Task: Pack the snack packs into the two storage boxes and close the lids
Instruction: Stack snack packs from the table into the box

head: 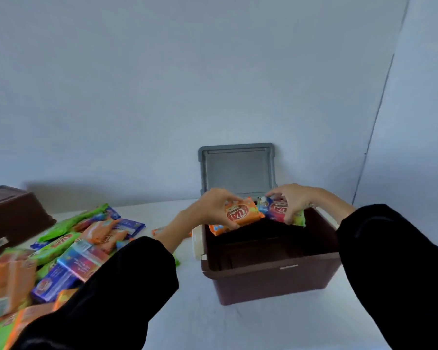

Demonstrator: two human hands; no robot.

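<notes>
1. Nearest the camera, two black sleeves (106, 299) reach forward over a white table (192, 319).
2. On the left lies the pile (56, 256) of loose snack packs, orange, green and blue, heaped over one another. Most of the task's goods sit here, not yet packed.
3. In the centre right stands the box (271, 279), brown and open. Its inside is dark, so I cannot tell how much it already holds.
4. Over the box's far edge, the left hand (213, 205) pinches the orange pack (240, 213), thumb underneath and curled fingers on top. Another orange edge shows below it; whether that is a separate pack is unclear.
5. Just beside it, the right hand (291, 198) grips the red pack (278, 209) the same way, fingers curled round it. A green edge shows under those fingers. The two packs nearly touch end to end.
6. The step in hand looks like loading this box, two packs at once.
7. The next move would likely call for lowering both packs inside, laying them flat so that more fit, letting go, then reaching back left to the pile.
8. Behind the box, the grey lid (238, 170) leans upright against the wall; it has to come down once the box is full.
9. Far left, the second box (10, 215), also brown, sits beyond the pile with its top covered.
</notes>
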